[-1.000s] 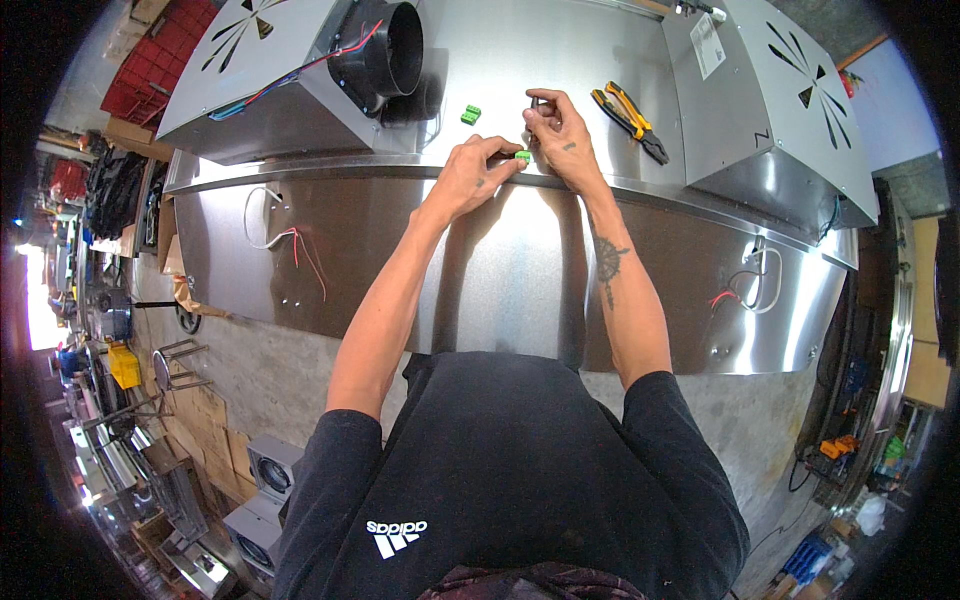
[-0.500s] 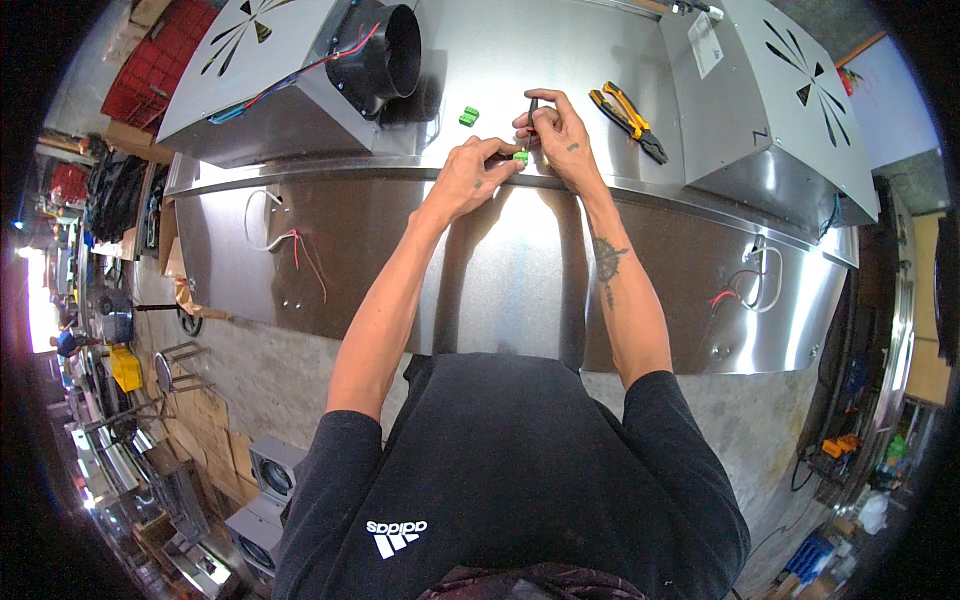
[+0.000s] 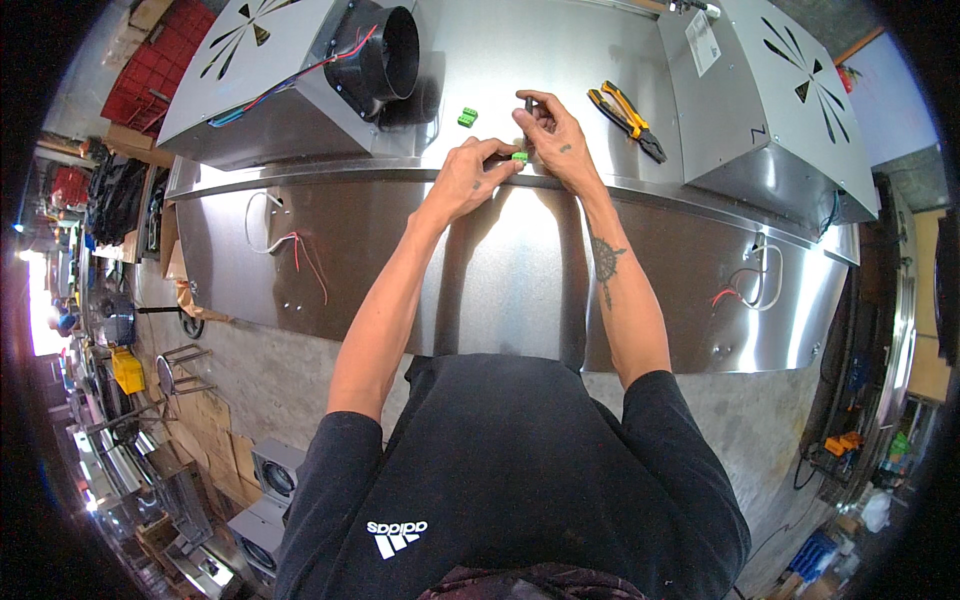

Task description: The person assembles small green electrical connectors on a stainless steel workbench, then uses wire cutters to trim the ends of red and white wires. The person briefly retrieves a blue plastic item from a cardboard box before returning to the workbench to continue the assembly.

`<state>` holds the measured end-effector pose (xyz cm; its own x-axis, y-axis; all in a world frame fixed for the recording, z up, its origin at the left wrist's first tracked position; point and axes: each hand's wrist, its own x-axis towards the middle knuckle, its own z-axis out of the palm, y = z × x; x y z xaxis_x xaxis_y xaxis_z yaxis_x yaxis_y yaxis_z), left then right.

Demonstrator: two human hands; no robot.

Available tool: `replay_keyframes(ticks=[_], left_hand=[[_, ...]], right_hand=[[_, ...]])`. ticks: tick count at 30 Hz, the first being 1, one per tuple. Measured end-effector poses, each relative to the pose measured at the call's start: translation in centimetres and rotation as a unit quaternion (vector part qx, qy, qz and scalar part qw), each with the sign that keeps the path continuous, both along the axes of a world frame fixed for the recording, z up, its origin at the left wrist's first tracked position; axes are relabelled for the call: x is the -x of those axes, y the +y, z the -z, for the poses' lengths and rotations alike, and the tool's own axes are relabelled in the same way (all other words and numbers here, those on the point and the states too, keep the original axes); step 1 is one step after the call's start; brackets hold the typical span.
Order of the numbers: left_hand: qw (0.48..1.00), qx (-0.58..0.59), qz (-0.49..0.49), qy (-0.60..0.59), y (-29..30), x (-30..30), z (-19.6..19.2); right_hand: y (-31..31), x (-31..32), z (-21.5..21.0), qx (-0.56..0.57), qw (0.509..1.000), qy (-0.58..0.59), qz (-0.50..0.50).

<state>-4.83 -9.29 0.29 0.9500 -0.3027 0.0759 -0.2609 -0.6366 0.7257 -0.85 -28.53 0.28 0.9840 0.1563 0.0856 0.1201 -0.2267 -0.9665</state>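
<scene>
Near the front edge of the steel worktop, a small green terminal block [image 3: 519,157] is pinched in the fingertips of my left hand [image 3: 466,178]. My right hand [image 3: 560,146] is closed around the dark handle of a slim screwdriver [image 3: 529,104], held upright just above the block. Whether its tip touches the block is too small to tell. Beyond my left hand lie more green terminal blocks [image 3: 467,117]. A pair of pliers with yellow and black handles [image 3: 630,115] rests to the right of my right hand.
A grey metal box with a black round duct [image 3: 388,55] stands at the left of the steel worktop [image 3: 480,60]. Another grey box [image 3: 765,110] stands on the right. White cables with red wires [image 3: 262,225] come out of the front panel [image 3: 370,250].
My right fingers have shifted slightly around the screwdriver handle, with the thumb a little further left. My left hand and the green terminal block stay in nearly the same place.
</scene>
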Motion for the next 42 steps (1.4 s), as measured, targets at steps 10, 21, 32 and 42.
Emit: replay_keyframes(ticks=[10, 21, 32, 42], left_hand=[[1.0, 0.0, -0.005, 0.002, 0.0, -0.1, 0.5], [1.0, 0.005, -0.008, -0.007, -0.1, -0.1, 0.5], [1.0, 0.012, 0.004, -0.009, 0.0, -0.1, 0.4], [1.0, -0.003, -0.007, 0.016, -0.2, 0.0, 0.2]], right_hand=[[0.1, -0.4, 1.5, -0.038, 0.999, -0.025, 0.018], [0.3, -0.2, 1.3, -0.07, 0.997, -0.02, 0.026], [0.2, 0.2, 0.2, -0.092, 0.995, 0.013, 0.024], [0.1, -0.4, 1.1, -0.075, 0.997, 0.004, 0.009]])
